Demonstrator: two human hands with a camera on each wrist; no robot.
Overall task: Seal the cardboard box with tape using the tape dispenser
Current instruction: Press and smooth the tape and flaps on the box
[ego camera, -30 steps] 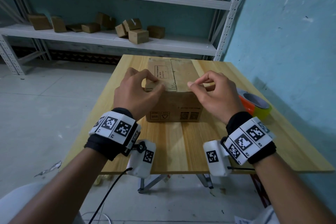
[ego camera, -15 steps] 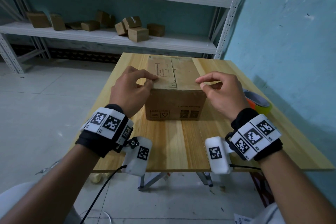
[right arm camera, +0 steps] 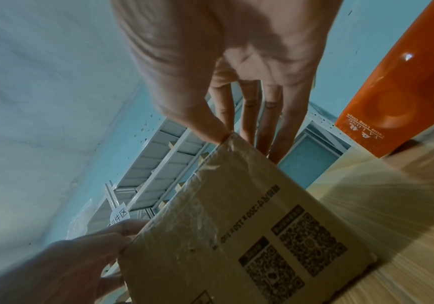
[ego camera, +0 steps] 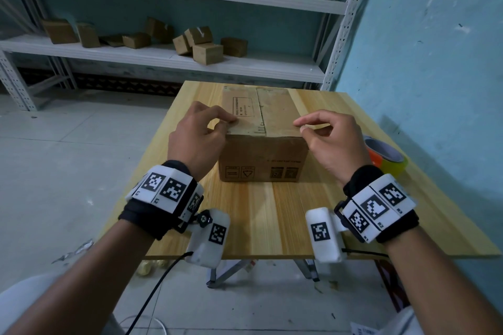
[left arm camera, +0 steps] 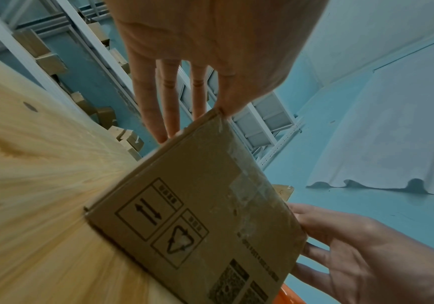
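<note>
A brown cardboard box (ego camera: 262, 158) stands on the wooden table (ego camera: 272, 215), its top flaps closed, with shiny clear tape over its near face (left arm camera: 249, 185). My left hand (ego camera: 230, 124) pinches the box's near-left top corner between thumb and index finger; its other fingers (left arm camera: 169, 115) run straight down the left side. My right hand (ego camera: 299, 128) pinches the near-right top corner (right arm camera: 230, 135) the same way. An orange and yellow-green tape roll (ego camera: 386, 156) lies on the table just right of my right wrist, also in the right wrist view (right arm camera: 392, 92). Neither hand touches it.
A white metal shelf rack (ego camera: 163, 54) with several small cardboard boxes stands beyond the table. A blue wall (ego camera: 435, 62) runs close along the table's right side. Bare table surface lies between the box and the front edge. Grey floor spreads to the left.
Both hands have slid apart along the box's near top edge, from near the middle seam out to the two corners. The box has stayed in place.
</note>
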